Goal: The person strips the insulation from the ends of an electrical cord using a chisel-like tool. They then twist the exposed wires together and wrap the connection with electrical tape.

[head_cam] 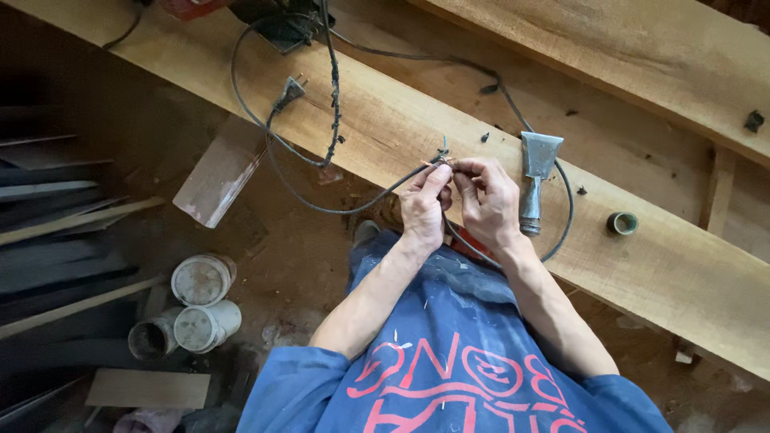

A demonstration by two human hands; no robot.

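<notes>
My left hand (pixel 423 202) and my right hand (pixel 486 200) meet over a wide wooden plank (pixel 385 136), both pinching the bare end of a dark electrical cable (pixel 361 202). Thin wire strands stick out between my fingertips at the cable's tip. The cable loops left across the plank to a two-pin plug (pixel 290 92). A second stretch of cable curves behind my right hand. A metal scraper (pixel 536 180) lies on the plank just right of my right hand.
A small roll of tape (pixel 622 223) lies further right on the plank. A dark power tool (pixel 277 24) sits at the plank's top. Three cans (pixel 192 313), a wood offcut (pixel 220 172) and stacked boards (pixel 64 216) lie on the dirt floor, left.
</notes>
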